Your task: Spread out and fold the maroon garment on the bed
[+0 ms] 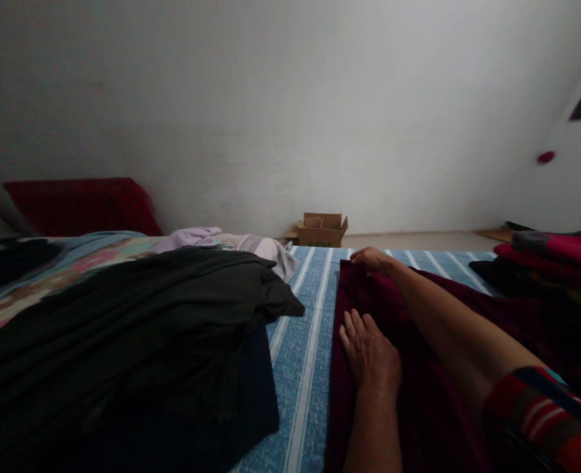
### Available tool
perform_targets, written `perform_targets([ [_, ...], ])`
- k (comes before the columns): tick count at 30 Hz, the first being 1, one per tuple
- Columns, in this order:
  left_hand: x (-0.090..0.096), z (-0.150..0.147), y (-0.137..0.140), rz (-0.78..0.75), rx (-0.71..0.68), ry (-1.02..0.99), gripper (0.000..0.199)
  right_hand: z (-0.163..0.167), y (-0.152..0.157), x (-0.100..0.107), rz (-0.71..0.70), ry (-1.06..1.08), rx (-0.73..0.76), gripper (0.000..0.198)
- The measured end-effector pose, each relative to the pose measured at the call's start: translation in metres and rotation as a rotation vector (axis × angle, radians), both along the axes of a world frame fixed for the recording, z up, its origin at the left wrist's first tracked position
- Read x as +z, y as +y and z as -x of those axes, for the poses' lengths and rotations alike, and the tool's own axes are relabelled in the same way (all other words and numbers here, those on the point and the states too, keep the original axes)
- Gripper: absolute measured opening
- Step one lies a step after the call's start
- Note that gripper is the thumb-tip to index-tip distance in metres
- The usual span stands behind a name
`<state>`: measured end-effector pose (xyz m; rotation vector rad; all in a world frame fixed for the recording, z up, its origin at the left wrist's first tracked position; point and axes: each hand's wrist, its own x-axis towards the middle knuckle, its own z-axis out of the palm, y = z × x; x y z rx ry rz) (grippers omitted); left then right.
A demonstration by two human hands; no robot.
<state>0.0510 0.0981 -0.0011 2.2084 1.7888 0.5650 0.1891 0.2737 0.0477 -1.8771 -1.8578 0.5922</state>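
A dark maroon piece of cloth point(433, 394), its kind not clear, lies spread on the bed in front of me. My left hand point(369, 348) rests flat on it near its left edge, fingers stretched forward. Farther off, my right hand point(369, 259) is at the cloth's far left corner, its fingers bent down and closed over the edge; the fingertips are partly hidden. Left of the maroon cloth, a heap of dark green clothing point(182, 315) lies over a dark navy cloth point(251, 394).
A blue and white striped sheet point(303, 355) covers the bed. Folded red and dark clothes point(561, 256) are stacked at the right. Light cloths point(265, 249) lie behind the heap. Beyond the bed are an open cardboard box point(320, 230) and a red covered object point(83, 207).
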Motion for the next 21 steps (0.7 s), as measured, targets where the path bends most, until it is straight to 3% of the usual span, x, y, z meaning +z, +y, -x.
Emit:
perform_targets([
  [5, -0.002, 0.000, -0.001, -0.044, -0.004, -0.008, 0.048, 0.002, -0.007, -0.004, 0.086, -0.105, -0.041, 0.025],
  [14, 0.004, 0.001, 0.001, 0.030, -0.011, 0.013, 0.049, 0.024, -0.020, -0.015, -0.088, -0.466, -0.188, 0.026],
  [17, 0.007, 0.001, 0.000, 0.043, -0.021, 0.018, 0.050, 0.036, -0.026, -0.006, -0.178, -0.558, -0.110, 0.031],
  [21, 0.007, 0.001, 0.001, 0.039, -0.021, 0.030, 0.050, 0.050, -0.030, 0.001, -0.225, -0.635, 0.131, 0.027],
])
